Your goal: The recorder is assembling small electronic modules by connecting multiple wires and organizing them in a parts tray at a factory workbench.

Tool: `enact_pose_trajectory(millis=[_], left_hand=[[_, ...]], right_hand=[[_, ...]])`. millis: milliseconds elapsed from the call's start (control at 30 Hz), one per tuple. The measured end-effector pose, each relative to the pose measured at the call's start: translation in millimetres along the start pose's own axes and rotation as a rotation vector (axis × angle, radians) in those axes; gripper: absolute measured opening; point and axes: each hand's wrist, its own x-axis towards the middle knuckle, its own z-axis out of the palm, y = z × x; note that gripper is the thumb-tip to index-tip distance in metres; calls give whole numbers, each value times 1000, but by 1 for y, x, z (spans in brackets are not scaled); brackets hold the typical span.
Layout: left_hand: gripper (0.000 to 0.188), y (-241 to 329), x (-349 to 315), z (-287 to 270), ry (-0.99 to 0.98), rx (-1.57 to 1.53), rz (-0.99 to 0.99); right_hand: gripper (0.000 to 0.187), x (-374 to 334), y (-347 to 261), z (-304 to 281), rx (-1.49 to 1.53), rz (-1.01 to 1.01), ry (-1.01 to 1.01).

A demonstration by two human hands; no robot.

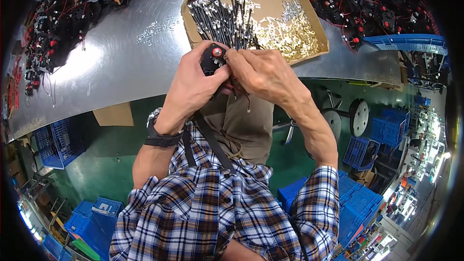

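Observation:
My left hand (193, 81) is wrapped round a black plastic part (208, 60) at the table's near edge. A red round terminal (217, 52) with a metal centre faces up on it. My right hand (265, 73) is closed in a pinch against the part's right side; whatever lies between its fingertips is too small and covered to name. Below the hands hangs a thin red and black wire with a small white connector (249, 110). Just beyond them, a shallow cardboard tray (309, 5) holds black cables with metal lugs (220, 19), brass-coloured terminals (290, 38) and silver washers (291, 10).
Loose silver washers (157, 31) lie on the metal table (130, 72) left of the tray. Black wired assemblies with red terminals are heaped at the far left (50, 34) and far right (362, 0). A blue basket (411, 43) sits at the right edge; blue crates (357, 203) stand on the floor.

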Motion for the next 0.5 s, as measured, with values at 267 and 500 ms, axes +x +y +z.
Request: enact_pose_trajectory(millis=[267, 500], left_hand=[[26, 3, 1, -4, -35, -2, -38], [26, 0, 1, -5, -35, 0, -24]], right_hand=[[23, 7, 13, -5, -7, -134, -31], [29, 5, 12, -7, -5, -64, -108]])
